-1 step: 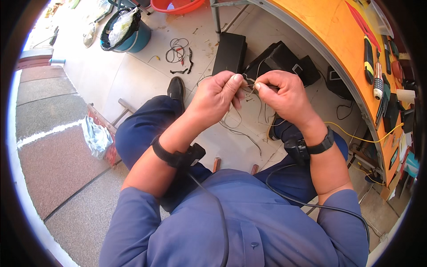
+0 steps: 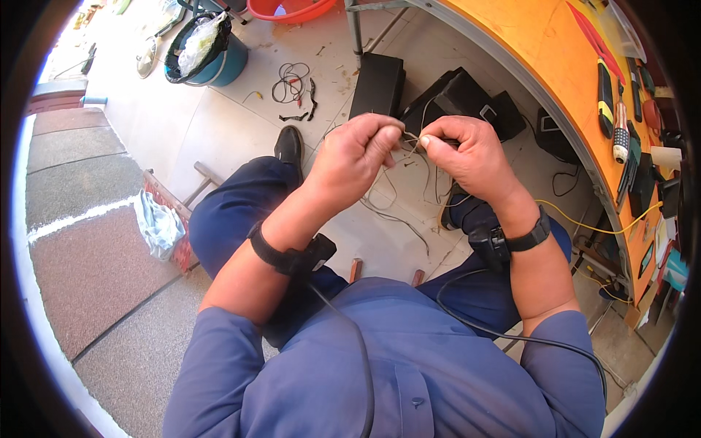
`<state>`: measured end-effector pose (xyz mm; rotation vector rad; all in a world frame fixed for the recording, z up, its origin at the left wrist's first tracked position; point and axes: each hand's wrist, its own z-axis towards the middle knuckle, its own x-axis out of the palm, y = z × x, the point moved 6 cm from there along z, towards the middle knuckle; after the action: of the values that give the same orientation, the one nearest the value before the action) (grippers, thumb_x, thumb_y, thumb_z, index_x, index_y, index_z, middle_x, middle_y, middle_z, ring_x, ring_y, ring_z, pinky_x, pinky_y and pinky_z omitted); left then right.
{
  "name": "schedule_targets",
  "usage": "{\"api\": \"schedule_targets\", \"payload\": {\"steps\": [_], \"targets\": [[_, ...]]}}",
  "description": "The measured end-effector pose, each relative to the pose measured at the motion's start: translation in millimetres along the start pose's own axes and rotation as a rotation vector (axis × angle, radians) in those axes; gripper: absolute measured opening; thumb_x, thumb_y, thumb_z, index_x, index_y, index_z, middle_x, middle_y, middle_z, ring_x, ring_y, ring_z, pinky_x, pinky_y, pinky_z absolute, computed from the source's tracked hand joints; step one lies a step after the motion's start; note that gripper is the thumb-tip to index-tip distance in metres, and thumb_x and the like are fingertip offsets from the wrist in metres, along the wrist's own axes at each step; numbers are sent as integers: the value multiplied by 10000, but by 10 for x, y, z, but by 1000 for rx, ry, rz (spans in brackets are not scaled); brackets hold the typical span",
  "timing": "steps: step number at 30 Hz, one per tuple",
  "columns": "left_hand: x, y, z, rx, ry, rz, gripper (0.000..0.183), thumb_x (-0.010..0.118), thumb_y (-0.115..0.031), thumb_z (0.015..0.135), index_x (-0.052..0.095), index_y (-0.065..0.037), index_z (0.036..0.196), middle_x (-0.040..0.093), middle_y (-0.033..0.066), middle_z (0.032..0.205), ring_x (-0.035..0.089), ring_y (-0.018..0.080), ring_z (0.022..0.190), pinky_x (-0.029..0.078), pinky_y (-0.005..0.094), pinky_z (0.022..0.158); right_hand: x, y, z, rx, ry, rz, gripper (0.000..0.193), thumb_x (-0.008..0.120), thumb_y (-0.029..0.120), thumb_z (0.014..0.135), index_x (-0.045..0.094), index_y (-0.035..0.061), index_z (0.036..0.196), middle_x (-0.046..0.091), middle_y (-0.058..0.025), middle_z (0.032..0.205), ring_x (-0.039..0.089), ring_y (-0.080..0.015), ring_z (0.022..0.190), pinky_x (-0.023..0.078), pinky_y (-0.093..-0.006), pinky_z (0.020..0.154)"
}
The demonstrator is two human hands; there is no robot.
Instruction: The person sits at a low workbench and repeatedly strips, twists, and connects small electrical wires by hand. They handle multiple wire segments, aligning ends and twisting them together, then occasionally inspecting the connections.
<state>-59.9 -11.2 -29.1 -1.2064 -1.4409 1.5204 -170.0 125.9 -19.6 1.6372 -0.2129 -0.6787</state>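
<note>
Above the tiled floor, between my knees, my left hand (image 2: 355, 155) pinches thin wire (image 2: 411, 137) between thumb and bent fingers. Close by on its right, my right hand (image 2: 469, 157) grips the same wire with thumb and forefinger. Only a short stretch shows between the fingertips; the wire's ends are hidden by my fingers. Loose thin cable (image 2: 394, 217) hangs below my hands and trails over the floor. Just beyond them stand a black box (image 2: 376, 87) and a second black box (image 2: 471, 98), which look like speakers.
An orange table (image 2: 504, 36) curves along the right, bearing a yellow-black utility knife (image 2: 604, 102) and a screwdriver (image 2: 621, 135). A yellow cord (image 2: 584, 225) runs to it. At far left are a blue bucket (image 2: 232, 62), a red basin (image 2: 292, 13) and a coiled cable (image 2: 281, 86).
My left thumb and fingers have shifted and curled slightly around the wire. The right hand has hardly moved.
</note>
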Motion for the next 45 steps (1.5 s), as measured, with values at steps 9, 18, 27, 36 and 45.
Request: {"api": "schedule_targets", "payload": {"steps": [9, 18, 27, 36, 45], "targets": [[97, -259, -95, 503, -36, 430, 88, 715, -56, 877, 686, -85, 956, 636, 79, 813, 652, 261, 682, 519, 333, 577, 69, -157, -21, 319, 152, 226, 161, 668, 156, 892, 730, 9, 873, 590, 34, 696, 482, -33, 661, 407, -233, 590], [201, 271, -127, -696, 93, -678, 149, 590, -182, 1012, 614, -38, 979, 639, 26, 803, 596, 85, 620, 427, 225, 524, 103, 291, -76, -451, -143, -515, 44, 710, 76, 785, 666, 71, 785, 565, -83, 679, 575, -288, 652, 477, -376, 569], [116, -225, -137, 530, -165, 577, 159, 737, -70, 855, 658, -80, 992, 610, 80, 854, 640, 298, 666, 527, 373, 568, 60, -235, -22, 347, 78, 304, 157, 659, 163, 901, 707, 16, 870, 596, 56, 715, 494, -22, 659, 413, -233, 580], [245, 258, -121, -583, 120, -494, 122, 571, -144, 999, 585, -63, 909, 584, 28, 766, 566, 149, 577, 383, 251, 478, 47, 128, -23, -213, -47, -255, 77, 684, 112, 856, 713, 42, 870, 659, -80, 771, 596, -175, 634, 467, -305, 589], [74, -221, -75, 294, 64, 405, 177, 712, -26, 880, 640, -15, 1041, 643, 109, 884, 644, 225, 741, 515, 322, 653, 8, -147, 12, 220, 51, 86, 131, 657, 132, 894, 722, 21, 870, 593, 10, 688, 511, -52, 645, 427, -251, 581]]}}
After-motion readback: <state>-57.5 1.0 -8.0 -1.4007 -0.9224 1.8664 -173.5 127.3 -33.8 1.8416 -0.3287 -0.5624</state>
